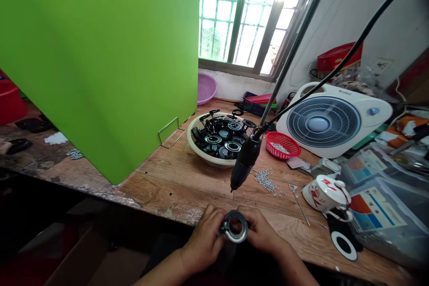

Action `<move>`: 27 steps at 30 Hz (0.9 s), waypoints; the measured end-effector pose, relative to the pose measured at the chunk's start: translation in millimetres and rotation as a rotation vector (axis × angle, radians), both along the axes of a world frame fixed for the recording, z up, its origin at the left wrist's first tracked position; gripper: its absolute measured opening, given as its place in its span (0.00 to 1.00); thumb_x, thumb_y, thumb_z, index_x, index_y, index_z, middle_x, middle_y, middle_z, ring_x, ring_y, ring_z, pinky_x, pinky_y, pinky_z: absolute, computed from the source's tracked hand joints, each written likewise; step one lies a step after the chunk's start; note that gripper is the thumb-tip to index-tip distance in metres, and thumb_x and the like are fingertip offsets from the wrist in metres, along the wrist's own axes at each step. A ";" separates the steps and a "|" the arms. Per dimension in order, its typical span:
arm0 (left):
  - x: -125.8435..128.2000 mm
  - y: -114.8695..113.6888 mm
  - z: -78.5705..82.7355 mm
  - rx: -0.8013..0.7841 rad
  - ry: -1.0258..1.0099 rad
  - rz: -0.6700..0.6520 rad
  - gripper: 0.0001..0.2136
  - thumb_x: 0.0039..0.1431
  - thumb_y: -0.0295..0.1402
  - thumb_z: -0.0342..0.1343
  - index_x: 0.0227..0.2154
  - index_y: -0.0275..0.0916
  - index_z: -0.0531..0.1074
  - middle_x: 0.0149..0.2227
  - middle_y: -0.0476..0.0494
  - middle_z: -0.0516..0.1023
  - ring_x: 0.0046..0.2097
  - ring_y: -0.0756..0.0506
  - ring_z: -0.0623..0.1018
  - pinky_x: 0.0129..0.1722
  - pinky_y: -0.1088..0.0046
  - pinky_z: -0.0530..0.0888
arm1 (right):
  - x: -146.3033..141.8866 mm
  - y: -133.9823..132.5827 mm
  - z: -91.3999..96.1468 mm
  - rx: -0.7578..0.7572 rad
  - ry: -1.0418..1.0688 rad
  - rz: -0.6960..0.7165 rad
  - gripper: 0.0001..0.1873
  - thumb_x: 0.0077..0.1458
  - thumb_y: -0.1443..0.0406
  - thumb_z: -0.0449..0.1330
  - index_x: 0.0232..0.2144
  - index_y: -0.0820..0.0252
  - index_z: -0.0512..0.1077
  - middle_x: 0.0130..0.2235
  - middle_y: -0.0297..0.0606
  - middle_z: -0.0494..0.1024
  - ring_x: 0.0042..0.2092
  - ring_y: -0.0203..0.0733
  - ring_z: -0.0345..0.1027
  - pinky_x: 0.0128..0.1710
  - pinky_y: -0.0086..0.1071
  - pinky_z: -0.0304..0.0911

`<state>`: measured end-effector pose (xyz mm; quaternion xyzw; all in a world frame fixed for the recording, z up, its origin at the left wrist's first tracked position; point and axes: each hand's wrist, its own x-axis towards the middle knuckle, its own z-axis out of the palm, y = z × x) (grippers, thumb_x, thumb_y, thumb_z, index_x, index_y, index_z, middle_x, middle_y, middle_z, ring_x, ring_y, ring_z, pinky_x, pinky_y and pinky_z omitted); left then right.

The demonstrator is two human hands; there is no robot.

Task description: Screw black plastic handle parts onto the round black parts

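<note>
Both hands hold one ring-shaped metal part point(236, 227) just off the table's front edge. My left hand point(208, 237) grips its left side, fingers curled, and my right hand point(259, 231) has its fingers closed on the right side. The ring has a toothed or ribbed inner rim and a small projection on the left; its exact kind I cannot make out. Above it hangs a black electric screwdriver point(246, 161), bit pointing down, untouched by either hand. Small silver screws point(266, 182) lie in a loose pile on the wooden table point(187, 183), beyond my right hand.
A cream basket point(214, 161) holds several black round parts. Left of it stands a tall green board point(134, 76) on a wire foot. To the right are a red basket point(288, 155) of small pieces, a white fan point(321, 120), a lidded mug point(325, 193) and clear plastic boxes point(385, 205).
</note>
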<state>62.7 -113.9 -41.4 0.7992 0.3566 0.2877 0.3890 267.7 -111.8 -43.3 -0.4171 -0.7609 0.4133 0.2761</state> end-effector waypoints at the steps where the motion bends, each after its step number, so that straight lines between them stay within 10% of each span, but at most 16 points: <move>1: -0.9 -0.4 -2.2 -0.007 -0.034 0.005 0.11 0.54 0.23 0.52 0.41 0.39 0.66 0.43 0.42 0.70 0.46 0.42 0.66 0.47 0.65 0.65 | -0.6 2.7 1.8 -0.026 0.006 0.005 0.12 0.58 0.61 0.56 0.26 0.61 0.68 0.27 0.33 0.68 0.30 0.35 0.61 0.31 0.27 0.56; 27: -6.8 6.3 -8.8 0.006 -0.062 -0.095 0.13 0.56 0.25 0.53 0.44 0.41 0.66 0.49 0.41 0.69 0.51 0.43 0.66 0.52 0.63 0.64 | 3.0 2.9 -2.6 -0.088 0.085 0.061 0.09 0.59 0.62 0.56 0.35 0.59 0.74 0.34 0.37 0.74 0.35 0.37 0.67 0.36 0.29 0.62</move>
